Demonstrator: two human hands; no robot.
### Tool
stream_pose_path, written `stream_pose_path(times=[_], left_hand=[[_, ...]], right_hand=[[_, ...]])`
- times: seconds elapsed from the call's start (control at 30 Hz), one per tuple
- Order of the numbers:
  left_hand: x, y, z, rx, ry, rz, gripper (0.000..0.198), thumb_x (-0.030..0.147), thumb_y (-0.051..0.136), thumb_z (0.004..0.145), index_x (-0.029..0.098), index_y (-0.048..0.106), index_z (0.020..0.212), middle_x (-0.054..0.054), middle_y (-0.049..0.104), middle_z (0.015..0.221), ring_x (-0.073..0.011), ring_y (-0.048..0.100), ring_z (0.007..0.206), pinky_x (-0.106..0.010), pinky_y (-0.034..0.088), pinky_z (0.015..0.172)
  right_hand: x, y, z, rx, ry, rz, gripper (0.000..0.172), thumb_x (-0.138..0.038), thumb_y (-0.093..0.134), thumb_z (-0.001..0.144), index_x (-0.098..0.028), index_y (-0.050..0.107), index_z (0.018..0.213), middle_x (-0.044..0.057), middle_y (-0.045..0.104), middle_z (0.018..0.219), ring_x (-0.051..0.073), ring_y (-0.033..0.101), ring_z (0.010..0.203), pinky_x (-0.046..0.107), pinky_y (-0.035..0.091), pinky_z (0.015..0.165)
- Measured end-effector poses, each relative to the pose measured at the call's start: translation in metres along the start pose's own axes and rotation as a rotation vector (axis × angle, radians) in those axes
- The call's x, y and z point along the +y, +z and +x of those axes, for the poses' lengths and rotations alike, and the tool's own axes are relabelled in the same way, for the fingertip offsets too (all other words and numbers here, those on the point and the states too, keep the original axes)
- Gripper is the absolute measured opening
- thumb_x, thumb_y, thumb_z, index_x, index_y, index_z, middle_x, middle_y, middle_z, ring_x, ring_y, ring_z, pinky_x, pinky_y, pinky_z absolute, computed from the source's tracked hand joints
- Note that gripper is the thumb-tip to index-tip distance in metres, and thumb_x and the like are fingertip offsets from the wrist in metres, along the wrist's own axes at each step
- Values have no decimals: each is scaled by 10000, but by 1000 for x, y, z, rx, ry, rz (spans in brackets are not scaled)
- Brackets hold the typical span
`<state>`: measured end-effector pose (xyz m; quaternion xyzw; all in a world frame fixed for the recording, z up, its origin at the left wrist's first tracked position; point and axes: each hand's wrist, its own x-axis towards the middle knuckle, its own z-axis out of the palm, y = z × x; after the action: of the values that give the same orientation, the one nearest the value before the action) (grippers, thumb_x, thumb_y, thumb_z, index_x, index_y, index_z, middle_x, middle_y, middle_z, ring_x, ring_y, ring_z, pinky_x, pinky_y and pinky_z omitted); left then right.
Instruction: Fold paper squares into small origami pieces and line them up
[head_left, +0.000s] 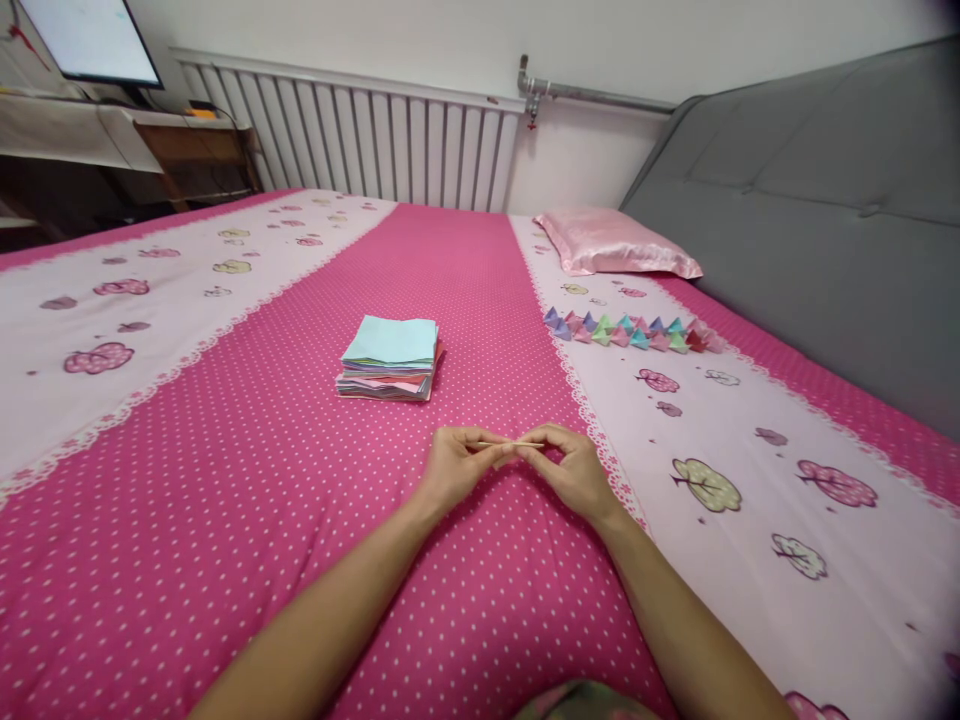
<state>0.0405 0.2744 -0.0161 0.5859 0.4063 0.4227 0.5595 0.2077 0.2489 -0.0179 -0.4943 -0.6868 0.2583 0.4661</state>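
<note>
Between my two hands is a thin, pale yellowish piece of paper [491, 444], seen almost edge-on, so its shape and folds are hard to make out. My left hand [456, 468] pinches its left part between thumb and fingers. On the other side my right hand [576, 472] pinches the right part, and the fingertips of both hands meet near the middle. Just beyond my left hand lies a stack of square coloured paper [391, 342] with a light blue sheet on top. Small folded paper pieces [630, 332] in several colours stand in rows to the right.
Everything lies on a bed with a pink dotted cover [300, 480]. A pink pillow [611, 243] rests near the grey headboard [817, 190]. A radiator [360, 135] lines the far wall, and a desk [187, 150] with a monitor [94, 38] stands at far left.
</note>
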Motion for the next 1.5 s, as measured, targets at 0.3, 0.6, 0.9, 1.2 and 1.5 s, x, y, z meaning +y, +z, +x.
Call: stream_pose_path(times=[0.3,0.6,0.9,1.2,1.5], left_hand=[[-4,-1,1,-272,11,-96,425,398,593,763,137,634,1096,-108,687,990,-199,639,886,-303,478,804],[-5,-1,1,-254,-63,-114,407,422,641,709,169,669,1028,-83,688,1000,-179,633,886,-294,463,823],[-1,3,0,-311,-134,-300,562,381,712,654,126,597,1141,-122,651,1006,-135,612,807,-249,443,758],[-1,0,-2,-433,-105,-206,558,384,653,718,97,547,1184,22,453,603,-43,363,505,-192,268,491],[2,3,-4,-414,-90,-225,471,368,651,721,118,590,1115,-43,555,755,-59,422,569,-195,316,527]], right_hand=[[7,1,0,28,102,250,151,-305,521,819,-183,554,901,19,616,746,145,613,660,288,512,633],[5,3,-1,41,111,374,213,-303,533,818,-207,501,1005,25,614,874,141,605,801,281,492,741],[2,5,-2,9,133,406,305,-331,585,787,-205,492,1050,42,613,903,157,605,826,308,496,770],[0,4,-4,-26,149,394,290,-357,482,848,-208,524,1094,57,636,949,162,603,832,316,488,783],[0,4,-3,-52,171,480,317,-356,496,849,-224,541,1133,73,643,1061,189,589,1011,370,453,906]])
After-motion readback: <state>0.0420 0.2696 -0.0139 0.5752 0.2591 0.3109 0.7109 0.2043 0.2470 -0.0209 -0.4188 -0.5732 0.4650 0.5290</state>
